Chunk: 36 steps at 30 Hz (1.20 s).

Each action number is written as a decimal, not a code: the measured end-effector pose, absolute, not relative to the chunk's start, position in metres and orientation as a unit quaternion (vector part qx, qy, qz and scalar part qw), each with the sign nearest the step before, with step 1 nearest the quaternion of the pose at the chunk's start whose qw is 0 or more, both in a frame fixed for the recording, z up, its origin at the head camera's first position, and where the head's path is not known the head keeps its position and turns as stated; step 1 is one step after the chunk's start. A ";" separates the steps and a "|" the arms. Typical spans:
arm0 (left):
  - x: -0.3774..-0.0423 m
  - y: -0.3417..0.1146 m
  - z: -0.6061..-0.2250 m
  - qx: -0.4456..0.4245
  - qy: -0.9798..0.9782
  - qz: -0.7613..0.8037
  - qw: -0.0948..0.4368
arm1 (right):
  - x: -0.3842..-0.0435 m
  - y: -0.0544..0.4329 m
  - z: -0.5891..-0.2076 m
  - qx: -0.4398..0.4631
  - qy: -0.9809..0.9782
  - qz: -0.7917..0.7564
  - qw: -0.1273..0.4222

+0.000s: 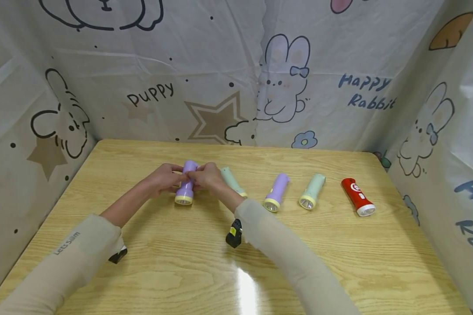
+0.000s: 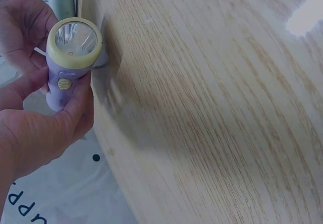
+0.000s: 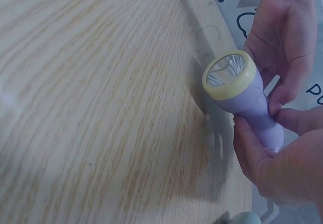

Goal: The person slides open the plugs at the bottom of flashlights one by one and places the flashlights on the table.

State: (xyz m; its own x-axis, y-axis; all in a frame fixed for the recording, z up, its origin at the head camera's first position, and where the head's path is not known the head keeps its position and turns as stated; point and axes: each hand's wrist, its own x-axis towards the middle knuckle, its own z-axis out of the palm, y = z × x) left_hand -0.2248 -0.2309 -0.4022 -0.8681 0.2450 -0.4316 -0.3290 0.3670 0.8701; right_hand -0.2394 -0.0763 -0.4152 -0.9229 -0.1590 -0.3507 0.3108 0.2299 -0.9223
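A purple flashlight point(image 1: 187, 190) with a yellow rim is held between both hands at the left of the table, its lens end toward me. My left hand point(image 1: 165, 179) grips its body from the left. From the other side my right hand point(image 1: 208, 175) pinches the body between thumb and fingers. In the left wrist view the flashlight's yellow switch point(image 2: 64, 84) faces the camera, just below the head. The right wrist view shows the lens point(image 3: 226, 70) tilted up over the table, with the fingers of both hands on the purple body.
Close to the right of my right hand lies a mint green flashlight point(image 1: 231, 180), partly covered by that wrist. Farther right lie another purple flashlight point(image 1: 278, 189), a second mint green one point(image 1: 313, 189) and a red flashlight point(image 1: 356, 197). A printed cloth point(image 1: 213, 78) hangs behind the wooden table point(image 1: 173, 271).
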 end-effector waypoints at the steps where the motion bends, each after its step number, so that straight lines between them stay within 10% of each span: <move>1: -0.225 -0.231 -0.403 -0.026 0.787 0.561 0.255 | -0.239 -0.076 -0.415 0.051 0.762 -0.616 0.190; 36: -0.226 -0.235 -0.410 -0.018 0.798 0.545 0.254 | -0.236 -0.077 -0.420 0.031 0.770 -0.605 0.198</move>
